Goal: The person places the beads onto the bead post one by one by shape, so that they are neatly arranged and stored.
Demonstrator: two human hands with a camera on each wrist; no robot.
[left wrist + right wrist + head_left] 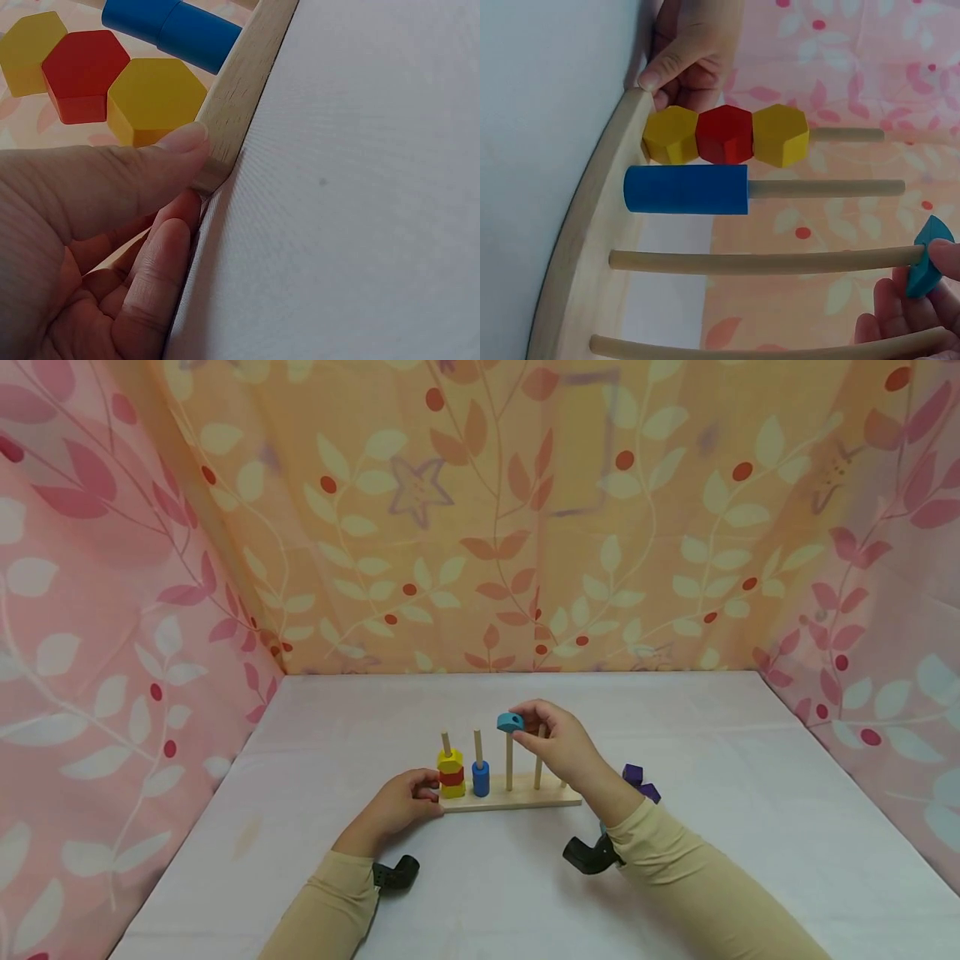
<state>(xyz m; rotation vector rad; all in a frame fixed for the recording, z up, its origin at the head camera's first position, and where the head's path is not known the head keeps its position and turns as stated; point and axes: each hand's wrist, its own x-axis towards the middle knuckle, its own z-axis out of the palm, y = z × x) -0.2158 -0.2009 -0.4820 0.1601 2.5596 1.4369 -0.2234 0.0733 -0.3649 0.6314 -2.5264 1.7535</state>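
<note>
A wooden peg board (517,804) stands on the table with a row of upright pegs. Its leftmost peg carries a red hexagonal block (725,135) between two yellow ones, and the second peg holds a blue cylinder stack (686,189). My left hand (396,804) pinches the left end of the base, thumb (184,142) on top and fingers curled below. A light-blue curved block (507,722) is pinched between thumb and fingers of my right hand (561,742), right at the tip of the third peg (765,261). The fourth peg (765,349) is bare.
Purple blocks (633,774) lie on the white table (495,893) right of the board, beside the right forearm. A black wrist device (590,855) hangs under the right sleeve, another (397,872) by the left. Patterned curtains (487,527) enclose the back and sides.
</note>
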